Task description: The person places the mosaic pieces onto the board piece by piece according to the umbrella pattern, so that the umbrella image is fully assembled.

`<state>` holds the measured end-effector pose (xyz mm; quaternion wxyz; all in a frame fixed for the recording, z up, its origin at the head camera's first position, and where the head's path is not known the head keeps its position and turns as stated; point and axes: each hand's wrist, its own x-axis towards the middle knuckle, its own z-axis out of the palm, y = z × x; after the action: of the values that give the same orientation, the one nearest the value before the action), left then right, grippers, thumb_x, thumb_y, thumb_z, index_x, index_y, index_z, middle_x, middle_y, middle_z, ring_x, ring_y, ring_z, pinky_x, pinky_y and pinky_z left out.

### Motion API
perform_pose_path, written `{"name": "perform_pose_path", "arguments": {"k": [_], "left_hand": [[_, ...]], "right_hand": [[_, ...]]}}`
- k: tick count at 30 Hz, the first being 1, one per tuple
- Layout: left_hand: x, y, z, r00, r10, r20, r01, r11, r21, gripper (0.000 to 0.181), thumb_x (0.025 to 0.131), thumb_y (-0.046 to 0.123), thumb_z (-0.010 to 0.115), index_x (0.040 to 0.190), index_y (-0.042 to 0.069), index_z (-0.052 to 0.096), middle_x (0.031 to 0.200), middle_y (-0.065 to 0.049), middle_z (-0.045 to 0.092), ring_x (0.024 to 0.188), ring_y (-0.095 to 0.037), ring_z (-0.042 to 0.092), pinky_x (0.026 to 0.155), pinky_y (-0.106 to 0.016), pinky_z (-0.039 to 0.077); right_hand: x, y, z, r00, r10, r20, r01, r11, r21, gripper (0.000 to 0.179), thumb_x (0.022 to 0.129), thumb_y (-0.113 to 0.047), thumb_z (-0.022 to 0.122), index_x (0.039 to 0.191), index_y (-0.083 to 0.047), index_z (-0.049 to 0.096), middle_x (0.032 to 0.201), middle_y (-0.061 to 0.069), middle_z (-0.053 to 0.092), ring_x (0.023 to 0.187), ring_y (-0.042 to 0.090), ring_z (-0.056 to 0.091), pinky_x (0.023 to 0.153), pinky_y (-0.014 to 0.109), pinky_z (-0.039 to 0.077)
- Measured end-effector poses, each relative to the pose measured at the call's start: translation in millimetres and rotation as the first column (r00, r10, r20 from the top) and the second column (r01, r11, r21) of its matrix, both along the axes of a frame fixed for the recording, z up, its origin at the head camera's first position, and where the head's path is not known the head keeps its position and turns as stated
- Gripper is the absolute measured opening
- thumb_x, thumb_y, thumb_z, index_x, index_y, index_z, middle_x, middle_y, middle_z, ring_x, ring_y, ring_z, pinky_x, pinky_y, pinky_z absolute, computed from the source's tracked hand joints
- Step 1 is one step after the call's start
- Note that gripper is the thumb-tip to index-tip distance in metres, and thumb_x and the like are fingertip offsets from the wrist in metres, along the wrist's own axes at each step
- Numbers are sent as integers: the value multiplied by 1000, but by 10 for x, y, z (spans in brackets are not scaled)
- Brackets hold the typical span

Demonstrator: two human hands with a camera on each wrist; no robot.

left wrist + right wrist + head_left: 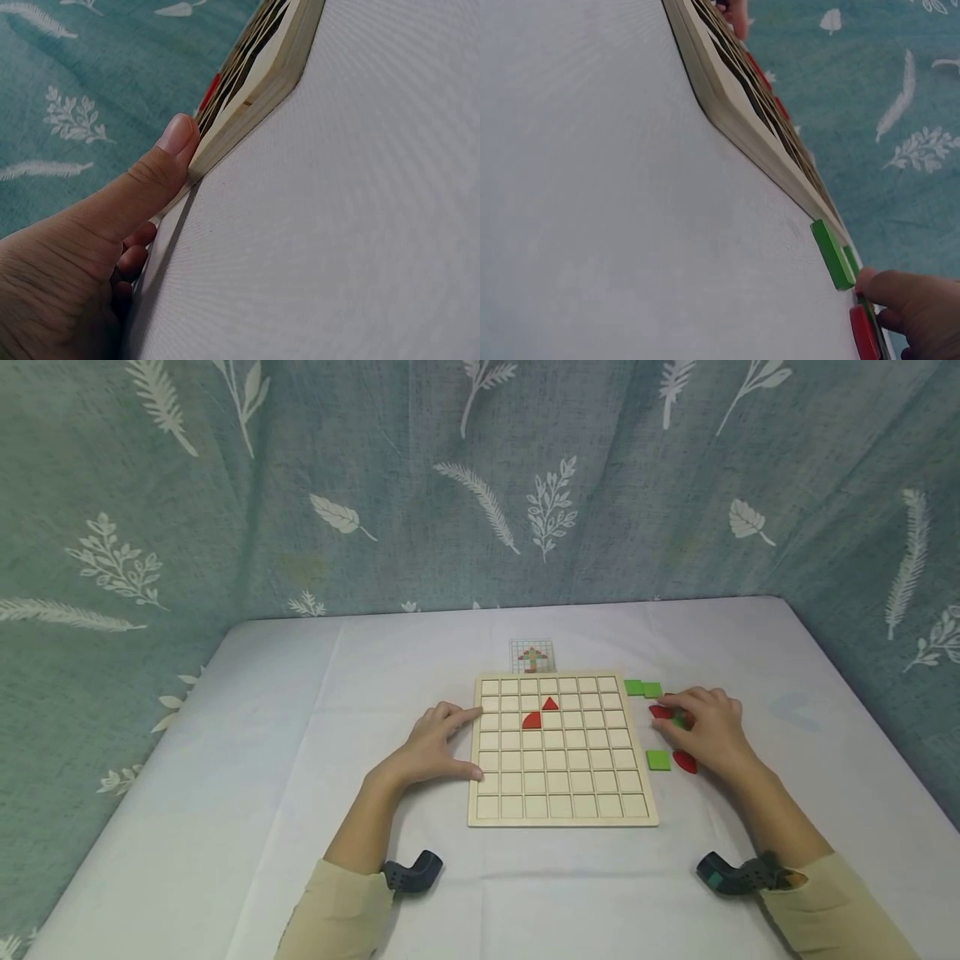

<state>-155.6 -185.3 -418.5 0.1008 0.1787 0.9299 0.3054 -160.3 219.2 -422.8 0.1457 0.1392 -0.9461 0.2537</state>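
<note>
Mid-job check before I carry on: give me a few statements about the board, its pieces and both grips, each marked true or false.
1. The left grip touches the board at its left edge. True.
2. The right grip lies on the middle of the board. False: it is to the right of the board.
3. A red triangle and a red quarter circle lie on the board. True.
4. The picture card lies at the board's near edge. False: it lies at the far edge.
</note>
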Motion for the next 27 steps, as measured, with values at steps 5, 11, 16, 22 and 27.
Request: {"name": "perform_pose_path", "arguments": {"k": [5,11,16,22,27], "left_hand": [[-1,-3,-7,1000,0,-4,0,1000,2,99,58,51,85,143,22,43,120,-2,45,107,-19,39,92,-39,33],[-4,-6,-13,1000,-1,-12,1,1000,2,100,58,51,85,143,21,43,120,-2,45,106,-19,39,91,-39,33],[-5,0,-14,1000,8,-10,-8,1000,-4,100,58,52,85,143,21,43,119,-2,45,105,-18,39,90,-38,34],[-8,5,-18,1000,8,-8,-8,1000,-8,99,58,51,85,143,22,43,119,-2,45,105,-18,38,90,-38,34],[-14,4,-21,1000,4,-8,-4,1000,-5,100,58,52,85,143,22,42,120,-2,45,106,-18,38,90,-38,33]], "right_hand": [[10,33,-9,1000,-5,22,5,1000,14,31,80,-16,71,108,-3,68,102,19,62,89,31,43,78,51,24],[3,15,-1,999,-5,37,3,999,39,32,80,-17,71,109,-4,68,102,19,62,91,32,43,79,52,25],[-12,-16,9,999,-9,40,7,999,34,31,80,-18,72,107,-4,69,100,18,62,93,34,44,80,53,24],[-39,-59,-12,998,-31,52,30,1000,8,30,80,-19,73,102,-1,69,100,19,62,96,34,44,83,53,23],[-41,-87,3,999,-28,38,29,1000,-12,30,79,-21,74,101,0,69,99,18,62,95,33,44,82,52,22]]}}
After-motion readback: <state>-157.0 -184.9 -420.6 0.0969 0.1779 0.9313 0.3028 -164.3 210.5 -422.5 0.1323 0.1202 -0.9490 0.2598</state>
